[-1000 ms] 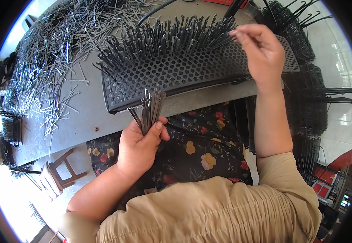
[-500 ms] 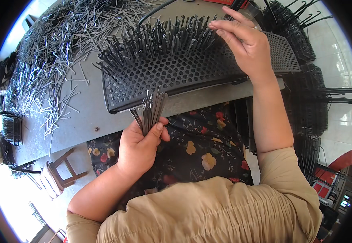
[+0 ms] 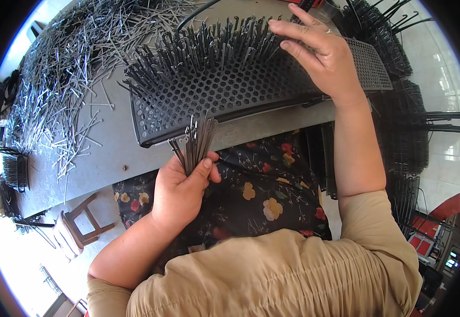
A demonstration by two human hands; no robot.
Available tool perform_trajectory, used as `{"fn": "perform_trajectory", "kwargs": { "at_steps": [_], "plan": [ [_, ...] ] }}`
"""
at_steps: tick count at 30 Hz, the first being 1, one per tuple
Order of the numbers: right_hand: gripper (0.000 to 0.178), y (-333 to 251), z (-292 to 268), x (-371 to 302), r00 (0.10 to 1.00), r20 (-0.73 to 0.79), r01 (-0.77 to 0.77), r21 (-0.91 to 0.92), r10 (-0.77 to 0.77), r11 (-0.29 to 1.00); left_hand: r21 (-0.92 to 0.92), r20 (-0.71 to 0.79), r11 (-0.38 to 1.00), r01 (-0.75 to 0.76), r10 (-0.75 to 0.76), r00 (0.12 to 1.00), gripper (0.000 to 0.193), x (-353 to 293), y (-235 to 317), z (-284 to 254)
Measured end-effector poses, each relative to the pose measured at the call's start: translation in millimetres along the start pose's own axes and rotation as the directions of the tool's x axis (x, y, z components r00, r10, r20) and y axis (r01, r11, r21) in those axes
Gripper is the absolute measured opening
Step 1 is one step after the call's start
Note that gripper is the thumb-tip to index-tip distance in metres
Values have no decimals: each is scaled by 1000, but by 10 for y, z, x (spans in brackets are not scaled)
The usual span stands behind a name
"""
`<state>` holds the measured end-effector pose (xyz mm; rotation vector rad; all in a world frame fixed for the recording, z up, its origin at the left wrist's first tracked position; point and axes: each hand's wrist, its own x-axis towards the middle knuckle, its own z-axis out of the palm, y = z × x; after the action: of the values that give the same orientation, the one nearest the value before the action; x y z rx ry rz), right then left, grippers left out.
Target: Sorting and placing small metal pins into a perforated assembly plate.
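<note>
My left hand [image 3: 180, 185] is wrapped round a bundle of thin dark metal rods [image 3: 194, 142] with looped ends, held upright in front of the table edge. Just beyond it lies a black perforated rack [image 3: 209, 98], its top full of small holes. Many similar rods [image 3: 224, 45] stand packed in the far part of the rack, leaning at slightly different angles. Over the rack's right part hovers my right hand [image 3: 328, 63], thumb and fingers apart, beside the standing rods. No rod shows between its fingers.
A large heap of loose metal rods [image 3: 66, 79] covers the left of the grey table [image 3: 119, 153]. Further racks of dark rods [image 3: 407, 127] stand at the right. A wooden stool [image 3: 84, 224] is below the table at left; red equipment [image 3: 424, 238] sits at lower right.
My right hand has shifted very slightly up and left over the rack, still apart-fingered. The left hand and its bundle are nearly unchanged; the whole view has moved a little.
</note>
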<state>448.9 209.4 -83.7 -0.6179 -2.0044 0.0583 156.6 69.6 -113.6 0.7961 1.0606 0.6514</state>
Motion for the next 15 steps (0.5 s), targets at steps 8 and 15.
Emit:
{"fn": "perform_trajectory", "kwargs": {
  "at_steps": [8, 15],
  "plan": [
    [18, -410, -159, -51, 920, 226, -270, -227, 320, 936, 37, -14, 999, 0, 1, 1000, 11, -16, 14, -30],
    [19, -332, -183, -131, 932, 203, -266, -179, 300, 947, 62, -7, 998, -16, 16, 1000, 10, -26, 27, -52]
  ]
}}
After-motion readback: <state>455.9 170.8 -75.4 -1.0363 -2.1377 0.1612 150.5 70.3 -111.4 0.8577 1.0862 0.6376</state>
